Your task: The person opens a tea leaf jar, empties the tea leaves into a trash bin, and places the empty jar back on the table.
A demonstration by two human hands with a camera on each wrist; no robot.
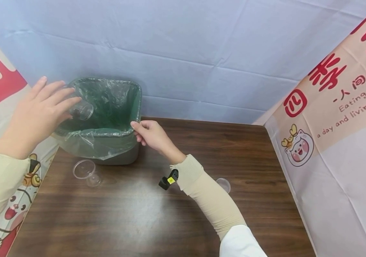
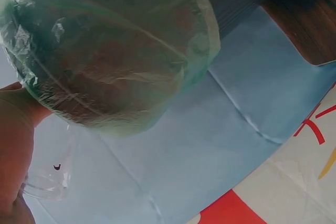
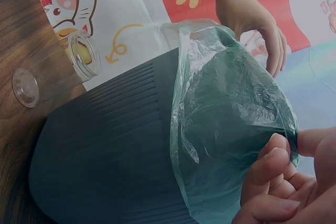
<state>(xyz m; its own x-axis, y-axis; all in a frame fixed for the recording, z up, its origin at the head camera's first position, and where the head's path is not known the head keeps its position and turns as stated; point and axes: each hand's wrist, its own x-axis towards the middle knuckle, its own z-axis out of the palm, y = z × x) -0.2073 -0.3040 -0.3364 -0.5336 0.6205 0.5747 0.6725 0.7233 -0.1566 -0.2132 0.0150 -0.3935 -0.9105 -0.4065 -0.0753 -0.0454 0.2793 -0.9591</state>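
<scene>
My left hand (image 1: 43, 110) is over the left side of a dark green bin (image 1: 128, 153) and holds a clear plastic jar (image 1: 84, 110) at the opening. In the left wrist view the jar (image 2: 50, 177) shows beside the palm, with most of the fingers out of frame. A thin translucent bin bag (image 1: 105, 144) lines the bin and folds down over its rim. My right hand (image 1: 151, 135) pinches the bag's edge at the bin's right front corner; thumb and forefinger meet on the film in the right wrist view. A second clear jar (image 3: 84, 56) stands upright in front of the bin.
The bin stands at the back left of a dark wooden table (image 1: 131, 214). A small clear round lid (image 1: 223, 185) lies beyond the right forearm. Pale blue cloth (image 1: 183, 64) hangs behind, and printed cloth panels (image 1: 337, 150) close off both sides.
</scene>
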